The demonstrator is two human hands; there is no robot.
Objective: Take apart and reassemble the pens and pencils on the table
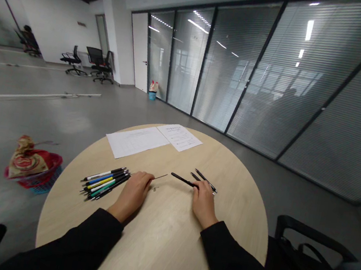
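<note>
My left hand point(134, 194) is closed, with thumb and fingertips pinching a thin pen refill point(161, 176) that points right. My right hand point(204, 204) grips a black pen barrel point(180, 179), its free end aimed left toward the refill; a small gap separates the two. On the wood by my left fingertips lies a tiny part point(154, 189), too small to name. Just beyond my right hand, black pens point(206, 179) lie slanted, partly hidden by it. To the left of my left hand is a row of several pens point(104, 182) with white, blue, yellow, green and black barrels.
Two printed sheets point(136, 141) lie at the far side of the round wooden table point(162, 251). Left of it on the floor, a basket point(52, 178) holds a tan-and-red bag point(31, 159). A black armchair point(317, 236) stands close on the right.
</note>
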